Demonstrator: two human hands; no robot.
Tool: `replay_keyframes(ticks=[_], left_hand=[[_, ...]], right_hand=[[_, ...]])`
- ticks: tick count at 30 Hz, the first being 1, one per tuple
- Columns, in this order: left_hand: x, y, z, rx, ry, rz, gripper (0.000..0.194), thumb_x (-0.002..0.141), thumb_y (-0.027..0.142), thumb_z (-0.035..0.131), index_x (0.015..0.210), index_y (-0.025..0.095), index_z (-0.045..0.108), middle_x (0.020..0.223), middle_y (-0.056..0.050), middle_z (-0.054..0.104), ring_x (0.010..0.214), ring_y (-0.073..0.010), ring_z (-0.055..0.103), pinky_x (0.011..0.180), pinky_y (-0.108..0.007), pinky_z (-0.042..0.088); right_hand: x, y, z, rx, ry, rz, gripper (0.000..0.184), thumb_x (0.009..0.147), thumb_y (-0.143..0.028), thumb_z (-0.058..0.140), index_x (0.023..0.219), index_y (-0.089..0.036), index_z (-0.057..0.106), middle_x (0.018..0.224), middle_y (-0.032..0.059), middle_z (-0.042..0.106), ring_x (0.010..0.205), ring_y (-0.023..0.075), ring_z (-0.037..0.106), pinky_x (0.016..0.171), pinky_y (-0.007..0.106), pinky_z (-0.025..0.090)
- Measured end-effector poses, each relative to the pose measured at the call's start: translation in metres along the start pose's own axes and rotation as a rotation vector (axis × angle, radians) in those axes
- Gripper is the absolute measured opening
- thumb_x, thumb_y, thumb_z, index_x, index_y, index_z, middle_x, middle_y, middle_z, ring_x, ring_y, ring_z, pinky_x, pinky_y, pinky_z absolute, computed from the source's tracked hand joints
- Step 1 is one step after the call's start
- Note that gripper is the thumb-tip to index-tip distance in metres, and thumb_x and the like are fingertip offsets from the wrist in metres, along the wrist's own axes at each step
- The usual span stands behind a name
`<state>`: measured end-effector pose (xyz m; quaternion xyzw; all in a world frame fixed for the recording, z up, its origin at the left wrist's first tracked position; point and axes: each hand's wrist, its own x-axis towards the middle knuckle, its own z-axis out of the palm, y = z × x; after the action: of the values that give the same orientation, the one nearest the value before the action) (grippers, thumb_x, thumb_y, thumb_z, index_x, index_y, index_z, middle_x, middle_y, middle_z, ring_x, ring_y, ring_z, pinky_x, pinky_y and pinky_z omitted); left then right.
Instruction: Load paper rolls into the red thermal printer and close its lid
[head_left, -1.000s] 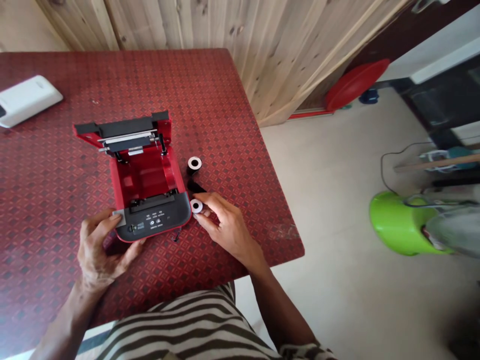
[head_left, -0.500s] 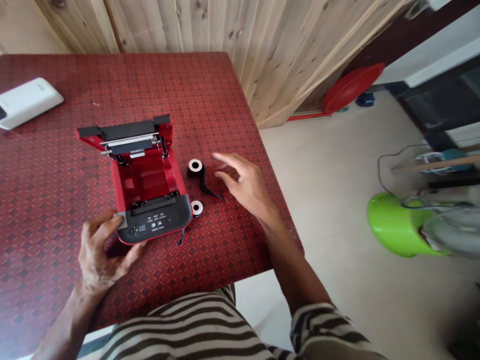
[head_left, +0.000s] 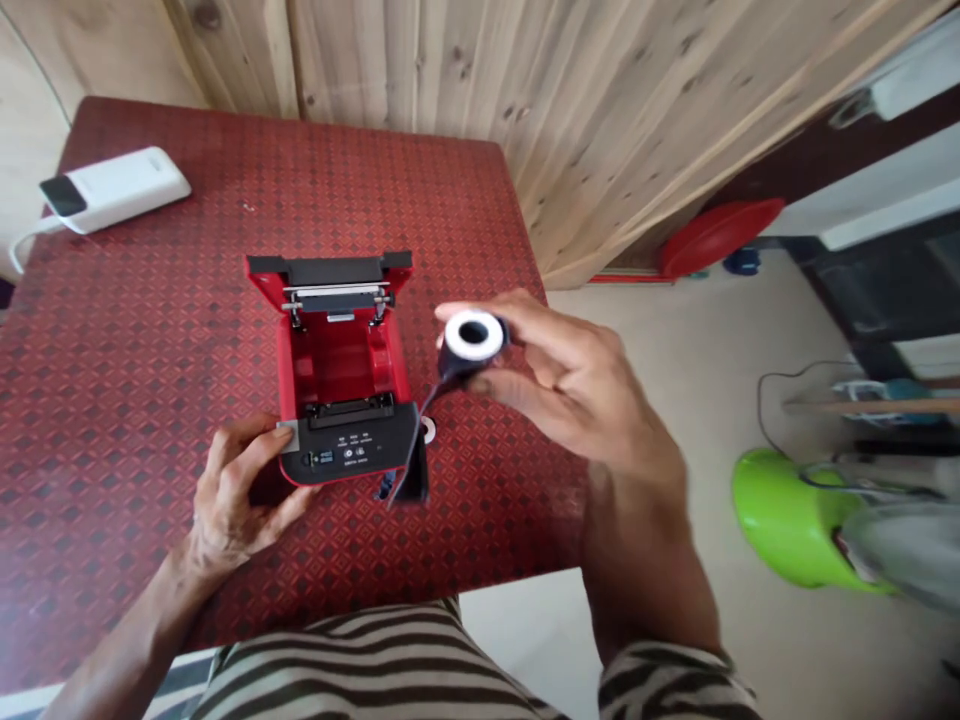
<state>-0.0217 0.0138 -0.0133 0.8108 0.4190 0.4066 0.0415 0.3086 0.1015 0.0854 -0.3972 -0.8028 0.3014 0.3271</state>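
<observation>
A small red and black printer [head_left: 349, 445] stands on the table with its lid [head_left: 330, 270] raised and its red inner bay showing. At its front left corner, my left hand [head_left: 236, 490] grips the casing, fingertips on a grey patch and thumb beneath the front edge. Raised to the right of the printer, my right hand [head_left: 577, 375] pinches a roll of black ribbon [head_left: 459, 362] with a white ring end. Its loose tail [head_left: 414, 470] hangs past the printer's right front corner. A second roll [head_left: 428, 430] sits against the printer's right side, mostly hidden by that tail.
A white power bank [head_left: 127, 190] with a cable lies at the table's far left. The red patterned table [head_left: 480, 230] meets a wooden wall [head_left: 450, 80]. On the floor to the right are a green bucket [head_left: 780, 520] and a red round basin [head_left: 720, 238].
My right hand has taken hold of one roll and lifted it off the table, its tail now hanging down. My left hand keeps its grip on the printer. The view has shifted.
</observation>
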Motion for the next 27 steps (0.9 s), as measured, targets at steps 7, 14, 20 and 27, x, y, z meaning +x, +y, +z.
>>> replay_keyframes(ticks=[7,14,20,27], left_hand=[[-0.006,0.001,0.001,-0.026,-0.020,-0.050,0.075,0.089,0.029,0.080,0.155,0.021,0.045,0.125,-0.016,0.066,0.109,-0.0241,0.070,0.086,-0.034,0.064],[-0.007,0.003,0.001,-0.016,-0.039,-0.073,0.079,0.089,0.027,0.080,0.158,0.025,0.041,0.126,-0.014,0.066,0.112,-0.0230,0.070,0.087,-0.031,0.064],[-0.009,0.001,0.002,-0.040,-0.045,-0.079,0.080,0.088,0.026,0.081,0.158,0.023,0.041,0.128,-0.015,0.065,0.113,-0.0235,0.070,0.086,-0.032,0.064],[-0.010,0.002,-0.002,-0.047,-0.063,-0.075,0.074,0.091,0.029,0.078,0.156,0.023,0.043,0.128,-0.015,0.066,0.112,-0.0234,0.069,0.087,-0.033,0.063]], right_hand=[[0.045,-0.063,0.050,-0.515,-0.348,-0.050,0.023,0.103,-0.009,0.057,0.122,-0.014,0.069,0.105,0.0084,0.077,0.088,0.0221,0.073,0.075,0.036,0.054],[0.072,-0.041,0.086,-0.701,-0.527,0.088,0.033,0.100,-0.003,0.049,0.121,-0.016,0.071,0.094,0.0111,0.080,0.081,0.0249,0.075,0.064,0.034,0.046],[0.078,-0.037,0.092,-0.702,-0.564,0.149,0.029,0.099,-0.003,0.051,0.111,-0.014,0.075,0.089,0.0143,0.079,0.086,0.0280,0.077,0.072,0.037,0.053],[0.053,-0.046,0.065,-0.397,-0.447,0.002,0.044,0.104,-0.001,0.043,0.140,-0.017,0.063,0.129,0.0097,0.075,0.102,0.0206,0.075,0.090,0.037,0.060]])
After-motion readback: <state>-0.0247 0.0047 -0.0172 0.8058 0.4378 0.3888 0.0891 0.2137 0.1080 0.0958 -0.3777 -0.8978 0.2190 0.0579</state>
